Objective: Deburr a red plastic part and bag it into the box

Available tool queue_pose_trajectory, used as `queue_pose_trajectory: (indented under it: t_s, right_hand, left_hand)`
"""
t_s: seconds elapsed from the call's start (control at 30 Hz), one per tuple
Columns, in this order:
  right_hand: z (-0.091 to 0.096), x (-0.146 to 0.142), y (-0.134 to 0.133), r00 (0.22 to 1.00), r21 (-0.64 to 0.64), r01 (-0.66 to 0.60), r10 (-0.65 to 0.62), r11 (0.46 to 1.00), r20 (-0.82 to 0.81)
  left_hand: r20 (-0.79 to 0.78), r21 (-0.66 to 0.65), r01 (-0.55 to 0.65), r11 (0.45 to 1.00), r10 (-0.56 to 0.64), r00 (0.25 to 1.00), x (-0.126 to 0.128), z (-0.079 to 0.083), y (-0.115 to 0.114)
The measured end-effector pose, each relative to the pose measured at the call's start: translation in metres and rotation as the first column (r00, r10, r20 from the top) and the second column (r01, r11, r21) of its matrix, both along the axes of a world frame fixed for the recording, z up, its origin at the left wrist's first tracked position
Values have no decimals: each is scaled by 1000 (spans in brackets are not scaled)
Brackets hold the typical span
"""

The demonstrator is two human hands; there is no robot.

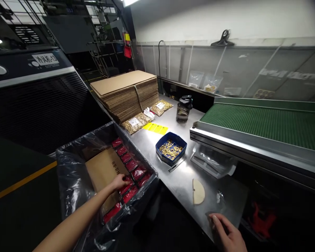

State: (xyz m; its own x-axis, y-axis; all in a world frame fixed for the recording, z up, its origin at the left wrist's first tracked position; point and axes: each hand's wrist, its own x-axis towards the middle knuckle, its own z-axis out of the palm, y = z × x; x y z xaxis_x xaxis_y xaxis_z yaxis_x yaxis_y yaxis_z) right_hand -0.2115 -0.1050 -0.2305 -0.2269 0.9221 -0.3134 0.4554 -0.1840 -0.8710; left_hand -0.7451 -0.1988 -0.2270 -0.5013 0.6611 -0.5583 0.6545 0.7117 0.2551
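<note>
My left hand (120, 181) reaches down into a box lined with clear plastic (75, 190). Its fingers are curled onto one of several red wrapped packets (132, 191) lined up there beside a brown cardboard sheet (106, 166). At the near end of the metal table, my right hand (227, 231) has thumb and fingertips brought together; whatever lies between them is too small and dark to name. A pale half-round piece (198, 191) and a small clear plastic item (220, 197) lie close to that hand.
A blue tray (159, 154) of small gold pieces stands on the table (149, 148), with a ruler-like strip (177, 164) beside it. Behind are yellow labels (155, 128), bags of gold pieces (135, 122), stacked cardboard (126, 84) and a bottle (183, 112). A green conveyor (262, 120) borders the right.
</note>
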Motion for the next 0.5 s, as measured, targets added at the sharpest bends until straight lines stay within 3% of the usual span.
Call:
queue_pose_trajectory:
  t_s: [0.13,0.27,0.4,0.5]
  right_hand:
    - [-28,-3,-3,993,58,107,-109,993,44]
    - [-29,-17,-13,986,179,164,-169,970,13]
    - [-22,-27,-19,981,273,190,-194,943,-10]
    - [-24,-30,-20,980,334,193,-195,923,-27]
  left_hand:
    - [-108,129,-54,990,68,992,4,44,10]
    - [-242,387,19,922,82,967,25,101,42]
    - [-239,558,305,772,-203,950,73,142,112]
    - [-196,507,493,707,-462,865,105,147,182]
